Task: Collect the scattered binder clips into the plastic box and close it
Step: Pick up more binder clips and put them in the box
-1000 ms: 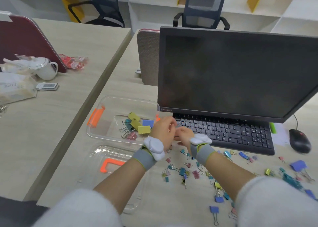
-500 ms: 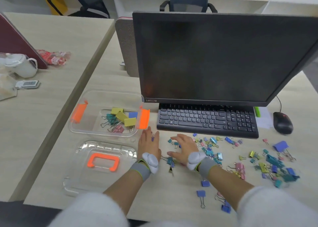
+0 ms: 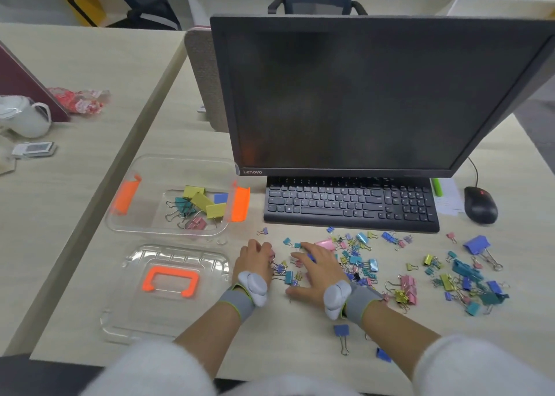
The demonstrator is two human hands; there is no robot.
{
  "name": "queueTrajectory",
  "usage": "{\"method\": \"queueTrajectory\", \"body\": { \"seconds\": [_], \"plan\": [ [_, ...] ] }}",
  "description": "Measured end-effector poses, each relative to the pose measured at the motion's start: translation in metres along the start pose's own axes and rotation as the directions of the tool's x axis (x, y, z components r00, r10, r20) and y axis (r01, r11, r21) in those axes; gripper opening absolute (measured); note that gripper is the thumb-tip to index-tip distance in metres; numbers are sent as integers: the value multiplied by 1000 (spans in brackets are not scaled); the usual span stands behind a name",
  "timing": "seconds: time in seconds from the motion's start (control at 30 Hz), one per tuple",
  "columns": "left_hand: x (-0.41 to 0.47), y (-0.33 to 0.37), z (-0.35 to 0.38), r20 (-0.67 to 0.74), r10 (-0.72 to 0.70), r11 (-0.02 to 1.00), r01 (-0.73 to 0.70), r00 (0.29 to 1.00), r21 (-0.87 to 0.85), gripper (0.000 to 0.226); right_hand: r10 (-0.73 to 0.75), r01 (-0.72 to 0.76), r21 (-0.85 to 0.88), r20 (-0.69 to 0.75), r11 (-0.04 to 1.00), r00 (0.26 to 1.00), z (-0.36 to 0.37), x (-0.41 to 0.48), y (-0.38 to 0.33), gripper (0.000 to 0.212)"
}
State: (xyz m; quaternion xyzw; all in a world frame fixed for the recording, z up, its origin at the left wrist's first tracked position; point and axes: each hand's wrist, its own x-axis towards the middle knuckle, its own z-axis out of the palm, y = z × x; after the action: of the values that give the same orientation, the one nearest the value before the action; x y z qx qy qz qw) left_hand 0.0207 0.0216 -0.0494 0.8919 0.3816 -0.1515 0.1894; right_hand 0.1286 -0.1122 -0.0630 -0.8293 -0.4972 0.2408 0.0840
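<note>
Before the black keyboard [image 3: 351, 203], your right hand [image 3: 318, 271] lies spread on light, tangle-prone coloured metal binder clips [image 3: 357, 260], left hand [image 3: 255, 260] grip unclear; scoop from both sides.

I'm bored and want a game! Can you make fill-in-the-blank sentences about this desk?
The plastic box has ___ latches. Its lid lies on the desk, so the box is ___. The mouse sits ___ of the keyboard.
Answers: orange; open; right.
</note>
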Motion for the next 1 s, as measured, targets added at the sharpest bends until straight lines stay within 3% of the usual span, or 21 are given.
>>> {"method": "queueTrajectory", "body": {
  "seconds": [0.17,0.27,0.4,0.5,0.7,0.8,1.0],
  "plan": [
    [1,5,2,-64,6,999,-4,998,33,33,0,10,70,-146,998,989,-2,-2,6,61],
    [2,7,2,-64,56,996,-60,996,-61,34,103,-85,83,-255,993,961,-5,1,13,47],
    [2,12,-2,-91,67,973,-85,994,-213,34,291,-282,75,-171,957,942,-7,8,29,49],
    [1,16,-2,-129,50,953,-86,990,-290,29,325,-317,83,-105,945,940,-8,10,33,40],
    [0,23,-9,-126,67,878,-119,990,-463,23,366,-344,259,-41,903,930,-20,12,17,35],
    [-2,28,-19,-107,68,810,-118,992,-574,27,392,-316,495,-54,809,919,-30,9,1,29],
    [3,31,-47,-170,24,731,-134,985,-670,26,410,-178,864,-36,472,911,-58,11,-31,12]
  ]
}}
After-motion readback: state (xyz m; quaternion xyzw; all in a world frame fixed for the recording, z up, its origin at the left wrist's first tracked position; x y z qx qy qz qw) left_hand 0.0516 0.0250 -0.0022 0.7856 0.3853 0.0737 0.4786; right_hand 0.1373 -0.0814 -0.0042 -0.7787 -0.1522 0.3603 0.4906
